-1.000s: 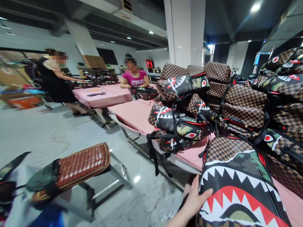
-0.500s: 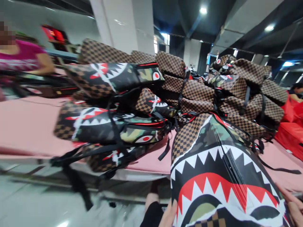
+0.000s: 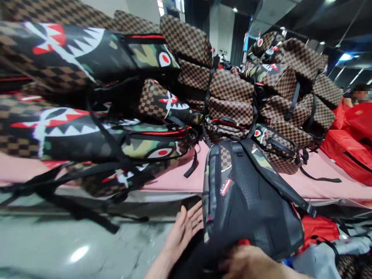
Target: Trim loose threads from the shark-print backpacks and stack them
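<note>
A backpack (image 3: 250,193) stands upright in front of me, its black mesh back panel and shoulder straps facing me, checkered and camouflage fabric on its side. My left hand (image 3: 183,228) is open, fingers spread, beside the backpack's lower left edge. My right hand (image 3: 247,263) grips the backpack's bottom at the lower edge of the view.
A pink-covered table (image 3: 174,180) holds a tall pile of shark-mouth checkered backpacks (image 3: 95,116) on the left and brown checkered ones (image 3: 279,97) behind. Red bags (image 3: 348,143) lie at the right, near another person (image 3: 360,95). Grey glossy floor (image 3: 58,248) lies at lower left.
The backpack has been turned around: its shark-mouth front faced me before, now the black back panel does. My view swung right and down. My left hand has come off the bag.
</note>
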### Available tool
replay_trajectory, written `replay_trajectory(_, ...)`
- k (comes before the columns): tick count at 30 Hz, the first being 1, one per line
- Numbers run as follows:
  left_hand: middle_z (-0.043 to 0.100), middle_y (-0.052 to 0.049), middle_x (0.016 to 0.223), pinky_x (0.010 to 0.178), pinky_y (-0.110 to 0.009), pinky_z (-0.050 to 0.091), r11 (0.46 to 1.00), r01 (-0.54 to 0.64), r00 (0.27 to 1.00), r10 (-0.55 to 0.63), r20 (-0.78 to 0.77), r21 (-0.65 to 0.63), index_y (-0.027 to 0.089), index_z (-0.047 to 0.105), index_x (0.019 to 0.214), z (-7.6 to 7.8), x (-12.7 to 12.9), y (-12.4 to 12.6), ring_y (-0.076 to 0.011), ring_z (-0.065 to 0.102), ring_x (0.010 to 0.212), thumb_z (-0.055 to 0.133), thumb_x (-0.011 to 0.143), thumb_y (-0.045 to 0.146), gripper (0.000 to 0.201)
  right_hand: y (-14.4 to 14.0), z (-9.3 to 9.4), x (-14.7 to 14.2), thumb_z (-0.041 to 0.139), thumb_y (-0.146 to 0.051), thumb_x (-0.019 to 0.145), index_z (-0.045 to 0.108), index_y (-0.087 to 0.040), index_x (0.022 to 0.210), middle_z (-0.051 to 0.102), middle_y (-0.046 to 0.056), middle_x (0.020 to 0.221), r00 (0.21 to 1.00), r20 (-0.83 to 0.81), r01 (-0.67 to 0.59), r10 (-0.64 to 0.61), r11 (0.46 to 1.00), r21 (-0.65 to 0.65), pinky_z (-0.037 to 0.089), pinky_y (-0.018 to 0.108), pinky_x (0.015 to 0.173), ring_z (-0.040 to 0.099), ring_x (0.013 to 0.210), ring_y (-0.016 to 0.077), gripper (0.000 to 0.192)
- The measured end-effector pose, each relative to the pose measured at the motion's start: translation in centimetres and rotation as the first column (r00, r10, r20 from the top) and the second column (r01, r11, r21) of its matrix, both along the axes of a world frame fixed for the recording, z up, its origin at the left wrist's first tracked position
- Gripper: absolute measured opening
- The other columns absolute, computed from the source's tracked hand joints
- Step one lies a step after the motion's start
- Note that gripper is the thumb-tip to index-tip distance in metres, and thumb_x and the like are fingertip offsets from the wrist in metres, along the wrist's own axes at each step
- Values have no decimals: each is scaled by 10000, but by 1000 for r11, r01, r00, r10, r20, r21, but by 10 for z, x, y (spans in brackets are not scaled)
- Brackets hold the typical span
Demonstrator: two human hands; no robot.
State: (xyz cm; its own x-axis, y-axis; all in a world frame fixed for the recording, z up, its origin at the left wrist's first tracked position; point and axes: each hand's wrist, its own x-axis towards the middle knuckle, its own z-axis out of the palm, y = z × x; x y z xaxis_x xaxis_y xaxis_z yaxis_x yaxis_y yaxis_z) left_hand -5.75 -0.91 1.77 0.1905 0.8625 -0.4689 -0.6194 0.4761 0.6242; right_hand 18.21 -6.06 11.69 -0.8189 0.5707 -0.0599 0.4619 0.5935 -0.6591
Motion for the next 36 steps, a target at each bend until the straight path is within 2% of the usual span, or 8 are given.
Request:
replay_trajectory(3,560,-137,1247,937,-325,405,995,-97,992,97,-80,12,133,583,1127,15,5,-15,-240,500,1160,473,832,487,475,7,3,3,522,-116,794,645,-245,1010,627,44,1138,986,41,-156,159,985,-71,366,307,1005,534,1091,174,280)
replay_trajectory(5,593,-129,1198,922,-319,412,993,-100,985,107,-139,56,126,604,1085,29,11,-24,-245,527,1117,530,810,452,433,10,16,10,488,-50,723,616,-207,1085,623,57,1152,983,59,-167,173,982,-90,322,290,1035,519,1119,177,414)
replay_trajectory(9,686,-88,872,750,-312,467,985,37,968,8,-252,170,126,629,960,53,18,-43,-219,620,794,531,788,494,419,12,36,28,429,-4,620,589,-234,1075,646,11,1043,988,23,157,-155,980,-126,423,237,848,576,959,155,535)
replay_trajectory(13,633,-35,726,656,-265,446,962,127,900,-8,-435,244,148,622,830,66,17,-57,-172,568,686,465,807,520,404,13,26,26,423,-103,795,588,-194,920,591,-16,695,885,-72,438,-459,876,-204,403,196,600,537,628,114,226)
replay_trajectory(18,645,-31,840,738,-280,454,937,227,803,-26,-596,266,184,610,910,89,22,-72,-217,584,813,663,605,318,337,11,14,-4,499,-256,857,550,-189,942,582,-4,803,827,-170,480,-536,831,-281,405,210,674,533,732,129,120)
replay_trajectory(22,644,-14,873,786,-270,448,951,15,736,199,-647,310,220,575,942,113,37,-76,-195,593,821,646,603,216,347,9,22,-17,429,-274,909,494,-214,1092,585,16,941,789,-298,451,-538,835,-316,423,238,775,542,872,145,203)
replay_trajectory(29,658,-9,829,754,-261,440,927,-58,672,310,-673,370,221,587,924,129,56,-71,-181,589,775,677,590,229,346,10,22,-5,469,-251,895,460,-238,1202,607,36,922,823,-388,442,-416,897,-24,456,251,703,565,796,153,308)
replay_trajectory(36,619,3,813,714,-261,415,895,5,554,368,-747,446,227,612,921,123,56,-74,-161,565,732,672,642,295,293,12,31,6,432,-159,890,445,-180,1130,627,65,833,910,-358,349,-209,853,389,464,295,652,571,732,178,242)
